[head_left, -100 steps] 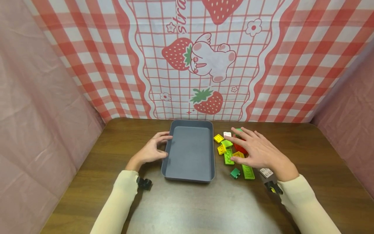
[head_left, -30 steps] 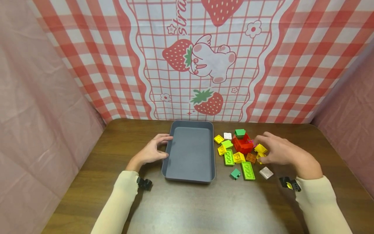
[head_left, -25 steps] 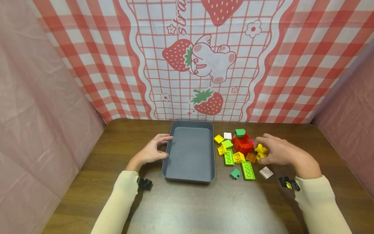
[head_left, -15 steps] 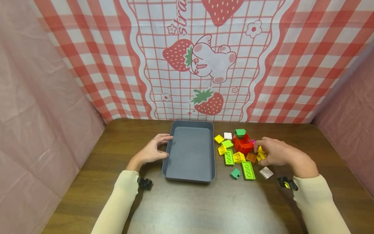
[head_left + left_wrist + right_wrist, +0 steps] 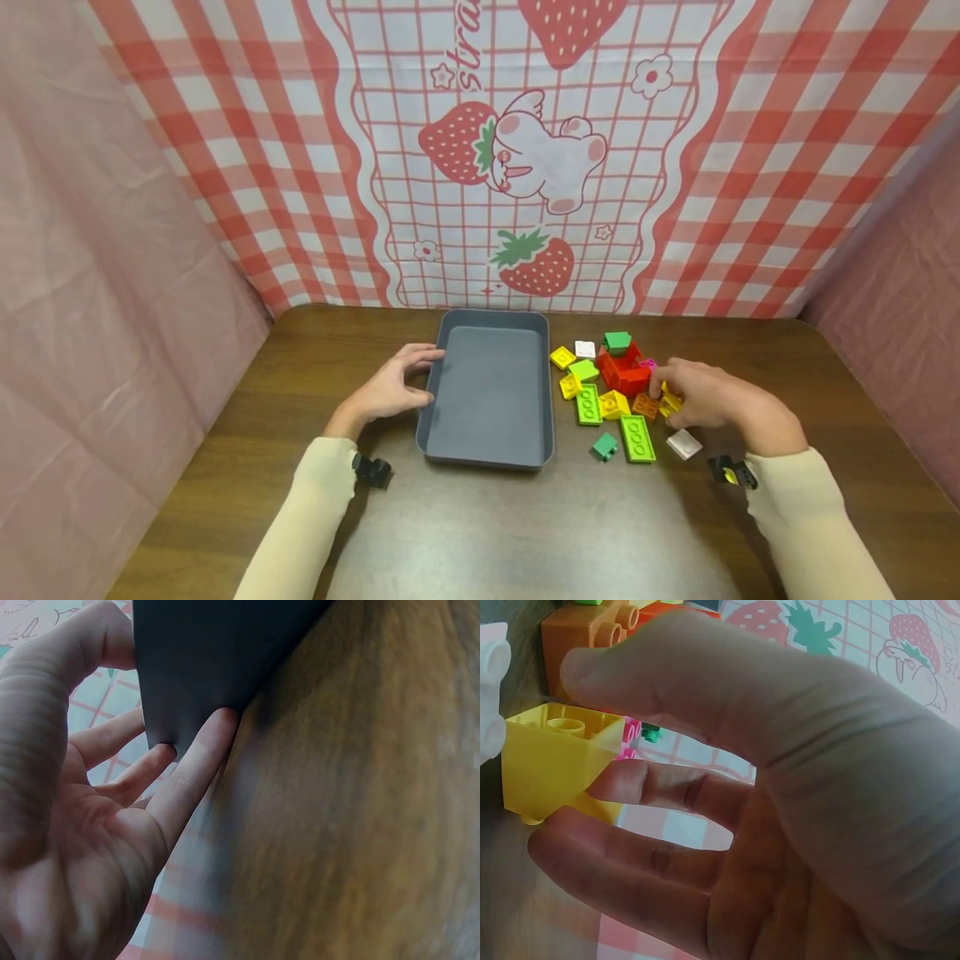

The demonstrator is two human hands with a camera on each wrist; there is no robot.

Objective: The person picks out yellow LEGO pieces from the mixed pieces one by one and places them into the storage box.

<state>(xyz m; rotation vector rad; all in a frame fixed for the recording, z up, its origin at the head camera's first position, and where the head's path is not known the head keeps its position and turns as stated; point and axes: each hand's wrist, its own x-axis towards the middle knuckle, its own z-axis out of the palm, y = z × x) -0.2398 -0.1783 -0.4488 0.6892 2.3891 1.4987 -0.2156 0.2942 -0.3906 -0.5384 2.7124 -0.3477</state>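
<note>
A dark grey rectangular tray (image 5: 491,396) lies mid-table. My left hand (image 5: 392,383) rests against the outside of its left wall, fingers spread; in the left wrist view, fingertips (image 5: 221,724) touch that wall. To the right, my right hand (image 5: 708,396) reaches down at the pile's right edge. In the right wrist view, a yellow toy brick (image 5: 562,761), hollow side showing, sits beside its fingers. Two fingers touch the brick, while the thumb (image 5: 592,675) overlaps an orange brick (image 5: 559,634). No firm grip on the yellow brick shows.
A red box-like brick (image 5: 624,371), green bricks (image 5: 604,446), lime plates (image 5: 637,439), yellow pieces (image 5: 562,358) and white bricks (image 5: 684,443) lie loose right of the tray. A checked strawberry cloth (image 5: 525,150) hangs behind the table (image 5: 480,533).
From over the pile, my right hand moved right and down to its right edge, then slightly nearer. The yellow bricks there shifted under its fingers. My left hand stayed at the tray.
</note>
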